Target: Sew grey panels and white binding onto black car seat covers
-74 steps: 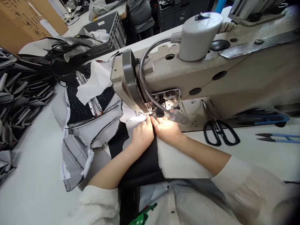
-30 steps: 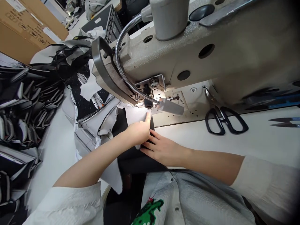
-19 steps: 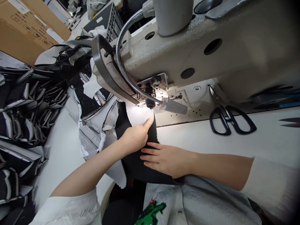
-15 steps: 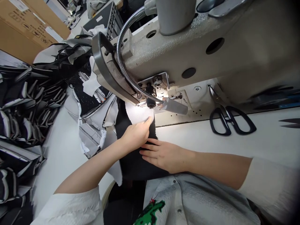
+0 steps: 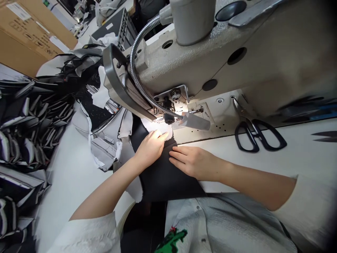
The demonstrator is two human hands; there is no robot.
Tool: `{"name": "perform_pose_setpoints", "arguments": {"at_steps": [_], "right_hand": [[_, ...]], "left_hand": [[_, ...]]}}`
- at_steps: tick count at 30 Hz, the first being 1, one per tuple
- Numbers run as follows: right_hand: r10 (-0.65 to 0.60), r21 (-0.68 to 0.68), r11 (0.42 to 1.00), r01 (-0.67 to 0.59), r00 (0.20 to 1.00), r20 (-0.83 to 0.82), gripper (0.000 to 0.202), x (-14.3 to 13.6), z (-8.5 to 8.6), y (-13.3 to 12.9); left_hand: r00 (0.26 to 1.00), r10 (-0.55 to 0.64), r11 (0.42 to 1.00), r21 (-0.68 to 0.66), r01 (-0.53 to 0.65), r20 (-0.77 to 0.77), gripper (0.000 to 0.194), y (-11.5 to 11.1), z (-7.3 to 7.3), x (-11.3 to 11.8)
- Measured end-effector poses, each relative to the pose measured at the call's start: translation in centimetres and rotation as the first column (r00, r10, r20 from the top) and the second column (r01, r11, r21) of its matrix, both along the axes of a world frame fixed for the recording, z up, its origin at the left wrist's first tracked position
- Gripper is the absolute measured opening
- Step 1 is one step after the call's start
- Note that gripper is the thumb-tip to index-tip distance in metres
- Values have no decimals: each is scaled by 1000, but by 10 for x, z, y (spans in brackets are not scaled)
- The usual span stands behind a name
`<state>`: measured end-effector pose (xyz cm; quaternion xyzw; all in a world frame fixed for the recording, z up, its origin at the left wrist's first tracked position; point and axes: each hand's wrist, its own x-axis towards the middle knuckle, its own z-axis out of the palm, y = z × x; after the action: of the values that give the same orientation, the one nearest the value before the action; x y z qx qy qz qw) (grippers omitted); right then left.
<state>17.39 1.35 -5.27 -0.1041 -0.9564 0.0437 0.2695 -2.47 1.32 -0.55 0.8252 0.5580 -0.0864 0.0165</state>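
A black fabric piece [image 5: 165, 175] lies under the sewing machine [image 5: 205, 63], with a small white fabric piece [image 5: 158, 127] on top of it near the lit needle area. My left hand [image 5: 151, 147] presses on the white piece just in front of the presser area, its fingers bent together and thumb stretched toward the machine. My right hand [image 5: 195, 161] rests on the black fabric's right edge, palm down, its fingers extended and slightly apart. The needle itself is hidden behind the lamp and machine parts.
Black-handled scissors [image 5: 254, 135] lie on the right of the machine bed, with pointed blades [image 5: 326, 136] farther right. Grey sewn pieces [image 5: 105, 147] sit left of the black fabric. Stacked black-and-grey pieces [image 5: 34, 130] fill the far left, below a cardboard box [image 5: 31, 31].
My left hand has shifted slightly left, its fingers now farther forward over the white piece. My right hand has moved right and up. The black fabric's lower part has spread to the right.
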Motion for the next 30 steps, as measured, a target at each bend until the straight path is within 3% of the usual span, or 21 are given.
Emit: {"name": "perform_pose_setpoints", "arguments": {"at_steps": [3,8,14,18,21,24,26,28,30], "right_hand": [[-57,110,992,59,998,-19,28,-1,-6,1],[-132,141,981,131,991,1,32,-11,-14,15],[-184,172,970,172,981,55,34,-27,-12,22],[-170,73,984,165,984,60,34,-27,-9,22],[-208,-68,975,211,977,43,34,-23,-8,27],[-365,-118,920,373,927,87,33,-23,-8,35],[-421,-98,895,436,895,146,31,-26,-6,40],[-442,-82,882,464,876,193,31,-29,-4,46],[-456,-86,872,483,863,219,35,-30,-2,51]], "left_hand": [[999,-4,1000,29,3,38,37,2,-4,-3],[997,-51,989,144,42,59,37,17,-16,-5],[995,-74,979,194,61,60,34,30,-19,-10],[997,-37,961,277,16,69,29,19,-11,0],[975,-80,948,317,10,208,32,-6,-1,19],[859,-374,911,313,269,349,35,-35,0,40],[747,-574,816,309,489,335,36,-45,-9,52],[678,-654,756,267,598,334,42,-46,-21,59],[666,-598,791,192,581,446,50,-37,-30,59]]}}
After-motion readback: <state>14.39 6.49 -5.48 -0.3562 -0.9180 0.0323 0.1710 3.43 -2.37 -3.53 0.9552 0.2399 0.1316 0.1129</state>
